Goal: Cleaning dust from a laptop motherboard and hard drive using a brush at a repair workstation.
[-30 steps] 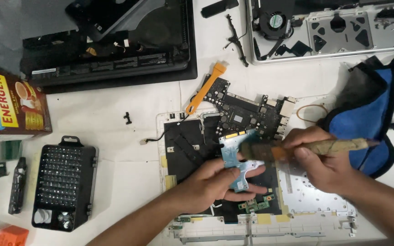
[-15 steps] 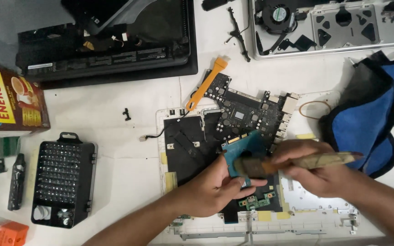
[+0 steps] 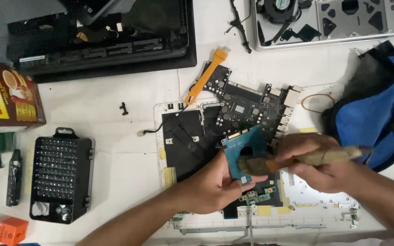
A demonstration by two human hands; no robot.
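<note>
from the head view, the left hand [image 3: 213, 184] pinched a small blue-green circuit board [image 3: 245, 152] by its lower edge, above the opened white laptop base [image 3: 270, 214]. the right hand [image 3: 318, 166] closed around a worn brown-handled brush [image 3: 297, 159], its bristles touching the board. a black screwdriver bit case [image 3: 60, 175] lay well left.

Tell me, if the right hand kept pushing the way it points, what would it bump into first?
The right hand points left, holding an old wooden-handled brush. Going straight on, its bristles would first meet the small blue-green circuit board that the left hand holds; they look already against it, though depth is hard to judge.
</note>
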